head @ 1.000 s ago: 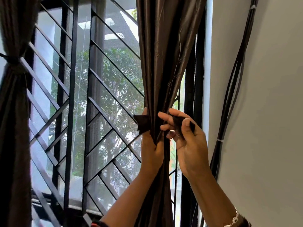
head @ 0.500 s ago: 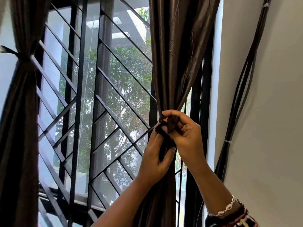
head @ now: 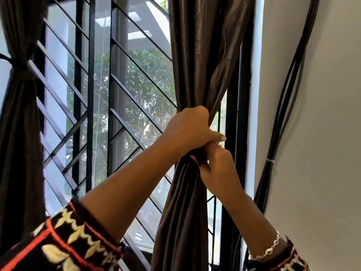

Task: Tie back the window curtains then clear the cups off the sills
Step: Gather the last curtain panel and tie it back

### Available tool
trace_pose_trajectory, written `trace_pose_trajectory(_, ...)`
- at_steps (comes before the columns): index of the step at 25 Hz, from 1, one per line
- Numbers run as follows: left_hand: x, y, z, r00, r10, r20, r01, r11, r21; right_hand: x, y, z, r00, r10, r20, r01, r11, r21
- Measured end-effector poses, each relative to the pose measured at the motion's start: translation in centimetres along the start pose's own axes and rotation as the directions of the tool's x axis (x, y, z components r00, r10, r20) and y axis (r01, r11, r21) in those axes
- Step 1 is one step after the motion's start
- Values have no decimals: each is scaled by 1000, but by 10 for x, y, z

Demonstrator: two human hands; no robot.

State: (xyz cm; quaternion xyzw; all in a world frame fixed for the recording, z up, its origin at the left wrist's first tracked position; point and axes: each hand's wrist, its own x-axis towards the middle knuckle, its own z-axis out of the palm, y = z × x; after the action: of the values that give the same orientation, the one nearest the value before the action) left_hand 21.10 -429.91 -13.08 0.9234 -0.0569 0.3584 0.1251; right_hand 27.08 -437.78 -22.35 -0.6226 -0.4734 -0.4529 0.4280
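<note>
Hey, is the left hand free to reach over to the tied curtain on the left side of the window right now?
Probably not yet. The left hand is clenched around the right curtain, bunching it just above the right hand. Nothing blocks the path along the window grille to the left curtain, but letting go would likely loosen the gather.

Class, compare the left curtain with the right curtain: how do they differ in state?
The left curtain is already cinched by a tie and hangs untouched; the right curtain is gathered only by the left hand and right hand gripping it. The left curtain sits at the frame's edge, partly cut off; the right curtain hangs beside the wall. Both are dark brown and bunched.
</note>
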Motion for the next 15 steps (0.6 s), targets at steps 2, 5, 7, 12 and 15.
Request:
trace_pose_trajectory(2,4,-3,3,997,-54,53,56,997,-47,-7,-3,-1,997,-59,59,62,997,-38)
trace_pose_trajectory(5,3,-13,1,990,-114,82,135,938,-319,-15,-4,-9,994,-23,107,7,990,141)
trace_pose_trajectory(7,-2,-20,-3,983,-117,142,171,862,-478,-20,1,-17,998,5,58,-21,959,283)
trace_pose_trajectory(12,-18,-34,3,996,-66,65,93,722,-686,-4,0,-28,999,42,-29,-27,909,416)
trace_pose_trajectory(15,-31,-36,15,998,-7,-66,-44,667,-744,26,-5,-30,995,14,-94,23,923,385)
